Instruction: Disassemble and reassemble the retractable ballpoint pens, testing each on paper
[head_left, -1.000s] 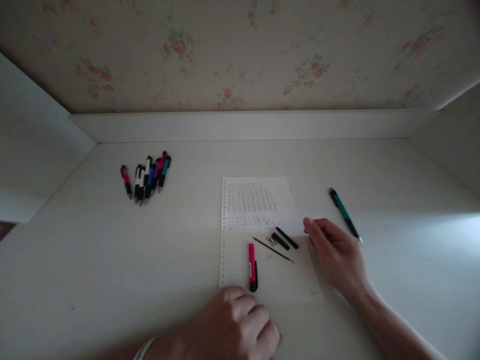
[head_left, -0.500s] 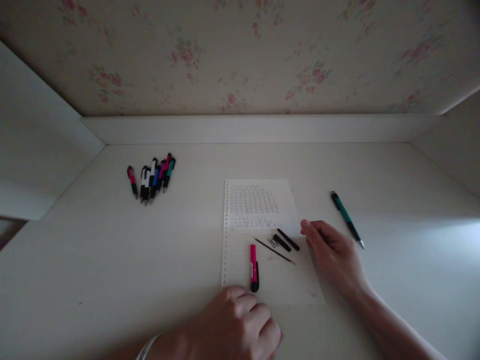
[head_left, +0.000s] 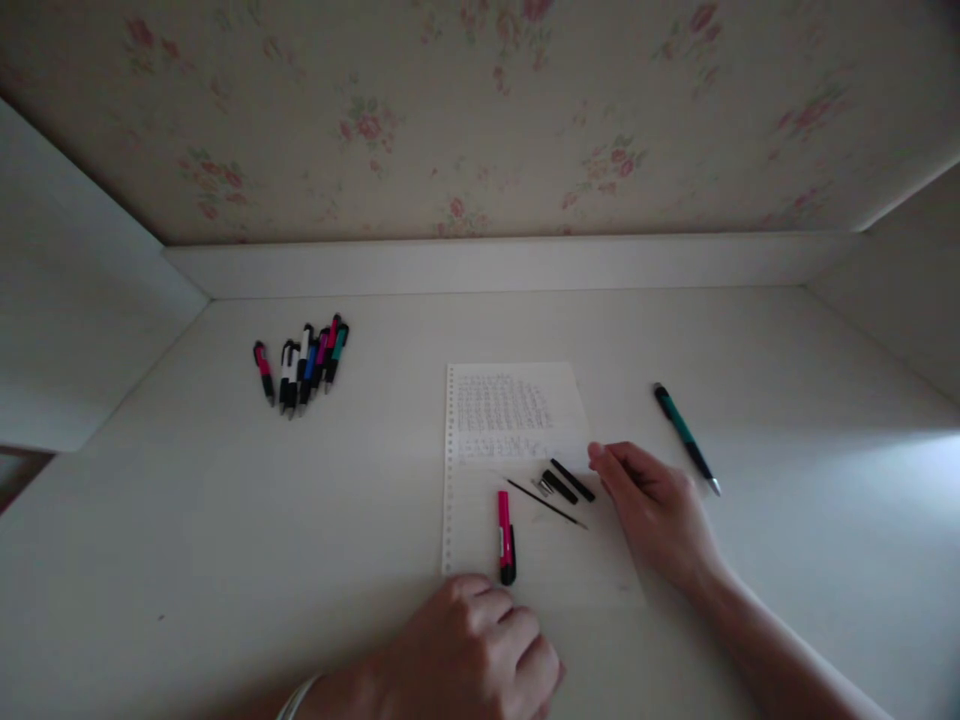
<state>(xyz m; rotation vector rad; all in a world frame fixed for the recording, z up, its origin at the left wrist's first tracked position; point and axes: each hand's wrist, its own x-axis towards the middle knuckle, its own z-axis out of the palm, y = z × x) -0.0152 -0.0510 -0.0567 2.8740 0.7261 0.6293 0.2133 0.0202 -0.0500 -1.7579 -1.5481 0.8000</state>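
My left hand [head_left: 487,645] rests with curled fingers over the near edge of a lined, handwritten sheet [head_left: 480,520]; whatever its fingers hold is hidden. Just above its knuckles lies a pink pen barrel with a black clip [head_left: 505,530]. My right hand [head_left: 652,500] is at the sheet's right edge, thumb and fingertips pinched together; anything between them is too small to make out. On the paper between the hands lie a thin black refill [head_left: 547,503], a black grip piece [head_left: 560,487] beside a small metal part [head_left: 541,487], and a black strip [head_left: 572,480].
A teal and black pen [head_left: 686,438] lies right of the sheet. At the back left is a group of several pens [head_left: 311,365], with a pink and black pen [head_left: 263,373] beside it. White panels and a flowered wall [head_left: 367,125] bound the desk.
The view has shifted slightly. My right hand remains pinched at the sheet's right edge, and my left hand has stayed curled in place. The pen parts lie as before.
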